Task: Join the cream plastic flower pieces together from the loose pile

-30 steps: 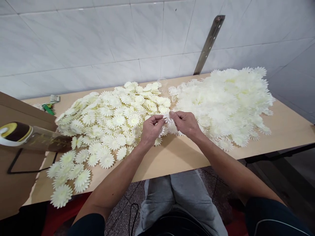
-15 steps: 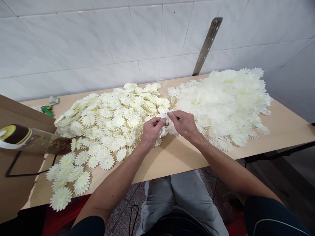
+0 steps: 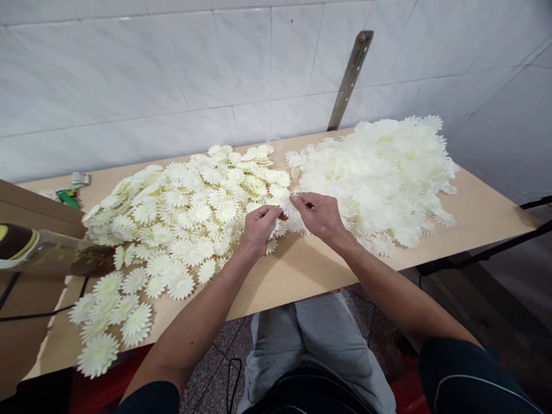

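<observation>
Between my two hands is a small white petal layer of an artificial flower (image 3: 285, 204), pinched at its edges. My left hand (image 3: 260, 227) is closed on its left side, with more white petals showing just below the fingers. Thumb and forefinger of my right hand (image 3: 318, 214) grip its right edge. Left of my hands spreads a heap of cream flower heads with pale yellow centres (image 3: 190, 201). To the right lies a big pile of thin, whiter petal pieces (image 3: 383, 178).
The wooden table (image 3: 297, 276) stands against a tiled wall (image 3: 129, 75). A metal strip (image 3: 350, 80) leans on the wall. At left are a bottle with brown liquid (image 3: 64, 253), a cardboard box (image 3: 38, 207) and a green object (image 3: 69, 198).
The whole view has shifted slightly. The petal layer between my hands now shows more spread out, with my fingertips a little farther apart.
</observation>
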Action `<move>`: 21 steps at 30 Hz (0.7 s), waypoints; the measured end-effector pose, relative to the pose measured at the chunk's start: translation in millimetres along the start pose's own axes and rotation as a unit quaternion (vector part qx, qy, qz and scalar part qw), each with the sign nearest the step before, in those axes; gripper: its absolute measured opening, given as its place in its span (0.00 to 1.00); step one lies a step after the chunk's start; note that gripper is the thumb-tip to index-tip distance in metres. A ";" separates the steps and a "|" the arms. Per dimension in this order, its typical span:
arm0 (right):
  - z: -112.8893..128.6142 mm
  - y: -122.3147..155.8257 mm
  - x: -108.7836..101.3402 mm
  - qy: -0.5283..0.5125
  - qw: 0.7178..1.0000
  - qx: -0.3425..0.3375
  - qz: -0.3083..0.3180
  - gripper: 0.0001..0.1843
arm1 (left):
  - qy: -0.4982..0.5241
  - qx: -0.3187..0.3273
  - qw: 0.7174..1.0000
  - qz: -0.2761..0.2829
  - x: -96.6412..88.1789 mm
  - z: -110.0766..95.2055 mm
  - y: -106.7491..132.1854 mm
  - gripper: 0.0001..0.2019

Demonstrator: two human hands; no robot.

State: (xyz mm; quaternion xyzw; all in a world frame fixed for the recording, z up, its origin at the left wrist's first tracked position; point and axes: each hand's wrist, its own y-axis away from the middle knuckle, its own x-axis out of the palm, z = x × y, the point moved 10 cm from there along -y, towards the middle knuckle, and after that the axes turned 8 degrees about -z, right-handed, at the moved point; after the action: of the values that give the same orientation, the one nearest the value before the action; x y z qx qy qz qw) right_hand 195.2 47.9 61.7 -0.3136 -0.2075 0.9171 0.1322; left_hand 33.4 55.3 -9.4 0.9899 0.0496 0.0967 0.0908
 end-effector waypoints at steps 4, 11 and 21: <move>0.4 0.4 -2.2 0.009 1.000 -0.021 -0.018 0.27 | -0.037 0.041 0.997 -0.047 -8.7 -2.3 -4.1 0.13; -8.3 5.1 -48.6 -0.043 0.993 0.055 -0.092 0.20 | -0.045 0.107 0.989 -0.092 -21.7 -11.3 -8.1 0.13; 2.2 -13.9 -196.9 0.080 0.956 -0.022 -0.283 0.23 | -0.072 0.124 0.989 -0.036 -8.6 -12.8 -3.8 0.17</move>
State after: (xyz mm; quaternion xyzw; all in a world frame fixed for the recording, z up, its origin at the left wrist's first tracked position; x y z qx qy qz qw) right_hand 346.7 -13.9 172.2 -0.3173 -0.2961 0.8093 0.3957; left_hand 22.1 60.2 0.7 0.9955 0.0898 0.0149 -0.0260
